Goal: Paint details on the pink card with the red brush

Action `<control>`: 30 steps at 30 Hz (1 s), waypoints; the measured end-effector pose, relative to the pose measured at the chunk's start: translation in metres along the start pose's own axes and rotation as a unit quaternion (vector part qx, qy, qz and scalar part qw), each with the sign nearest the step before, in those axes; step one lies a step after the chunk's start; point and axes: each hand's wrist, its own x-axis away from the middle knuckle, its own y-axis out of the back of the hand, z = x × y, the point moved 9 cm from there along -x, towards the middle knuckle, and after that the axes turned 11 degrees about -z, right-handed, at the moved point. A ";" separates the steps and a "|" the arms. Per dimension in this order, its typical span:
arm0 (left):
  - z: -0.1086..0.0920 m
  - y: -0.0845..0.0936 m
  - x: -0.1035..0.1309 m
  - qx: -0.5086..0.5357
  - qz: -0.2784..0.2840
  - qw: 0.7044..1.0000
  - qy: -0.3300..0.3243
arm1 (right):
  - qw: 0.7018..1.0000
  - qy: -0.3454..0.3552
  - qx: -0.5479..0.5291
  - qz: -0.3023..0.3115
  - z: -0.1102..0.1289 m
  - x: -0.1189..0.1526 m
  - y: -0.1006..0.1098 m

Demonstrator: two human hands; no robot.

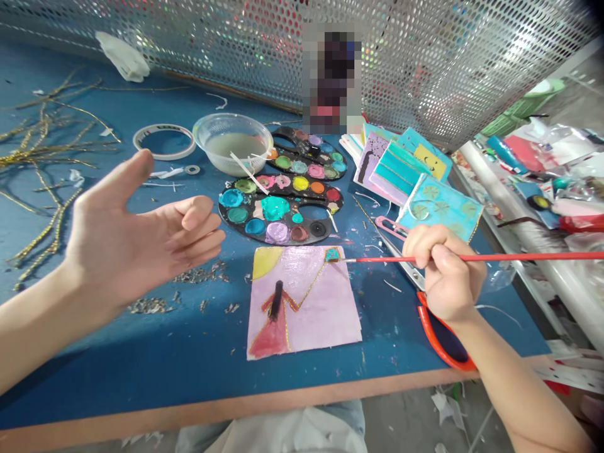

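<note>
My right hand [446, 270] is closed around a long red paintbrush [384, 259]. The brush tip meets a small turquoise patch near the top right of a square painting [325, 308]. That painting has a lilac ground, a yellow corner and a red-dressed figure edged in gold. To its left my left hand [146, 236] hovers over the table, palm showing, thumb raised and fingers loosely curled, with nothing held. Just behind the painting lies a black paint palette [302, 220] with several colours, turquoise among them. Orange-handled scissors [427, 314] lie partly under my right hand.
A second palette [306, 151], a clear bowl [231, 141] of cloudy water and a tape roll [164, 141] stand farther back. Painted cards [406, 163] are piled at the right. Gold twisted stems [42, 145] spread over the left. A perforated metal panel [226, 56] borders the back.
</note>
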 end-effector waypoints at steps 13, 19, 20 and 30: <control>-0.001 -0.003 -0.002 0.009 0.012 1.000 -0.005 | 1.000 0.007 0.011 -0.016 0.001 0.000 0.003; 0.000 -0.006 -0.001 0.000 0.035 0.999 -0.007 | 1.000 0.011 0.006 -0.013 0.002 0.001 0.003; 0.000 -0.006 -0.001 0.002 0.034 0.999 -0.007 | 1.000 0.007 0.003 -0.002 0.001 0.001 0.001; -0.001 -0.004 -0.001 0.000 0.019 1.000 -0.010 | 1.000 0.002 0.010 -0.003 0.000 0.001 0.002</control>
